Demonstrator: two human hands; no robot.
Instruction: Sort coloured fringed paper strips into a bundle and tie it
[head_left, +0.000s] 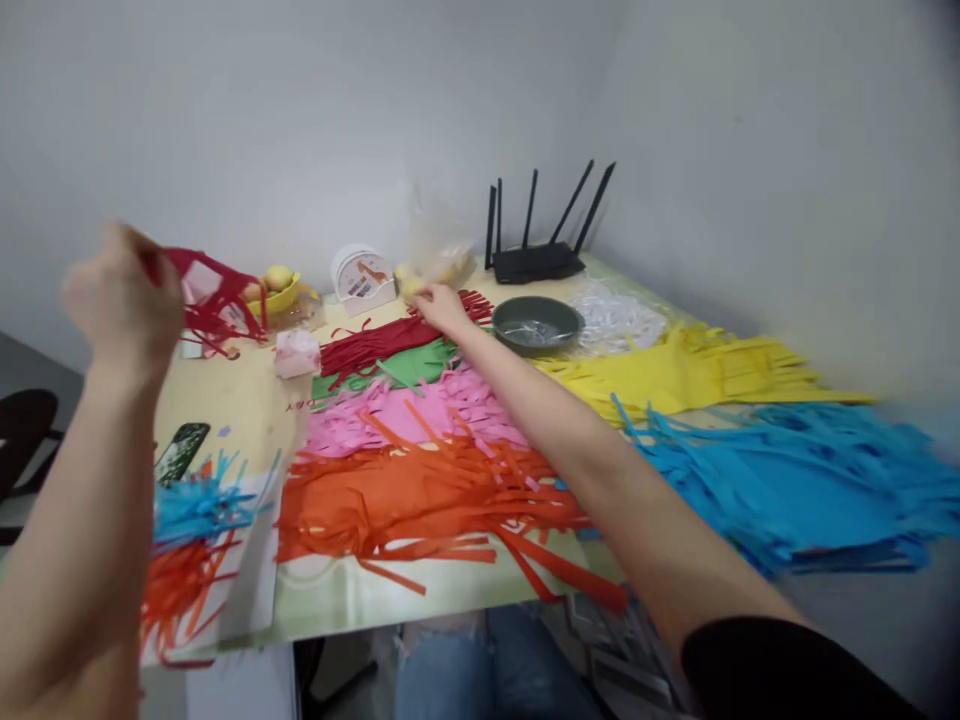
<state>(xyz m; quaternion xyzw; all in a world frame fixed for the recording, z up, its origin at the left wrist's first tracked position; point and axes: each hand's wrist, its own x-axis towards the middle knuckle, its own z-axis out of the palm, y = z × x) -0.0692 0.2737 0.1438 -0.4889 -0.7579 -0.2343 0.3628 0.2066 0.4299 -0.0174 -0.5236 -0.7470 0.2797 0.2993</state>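
Both bare arms fill the front of the view, with blue jeans below the table edge. On the left side, the arm bends up at the elbow, and the left hand [124,295] is lifted high above the table [225,400]. Its fingers are closed tight around a bunch of dark red paper strips [214,295], which hang out to the right of the fist. That hand looks blurry.

On the other side, the arm is stretched out long and straight across the table, over the orange strips [420,500] and the pink strips [420,415]. The right hand [442,305] lies palm down at the far end of the red strips pile [390,340], touching it. I cannot tell how far its fingers are curled or if they grip anything.

A gray bowl [536,325] sits just beside that hand. Yellow strips [690,370] and blue strips [795,480] lie to the right. A black router [536,260] stands in the far corner.
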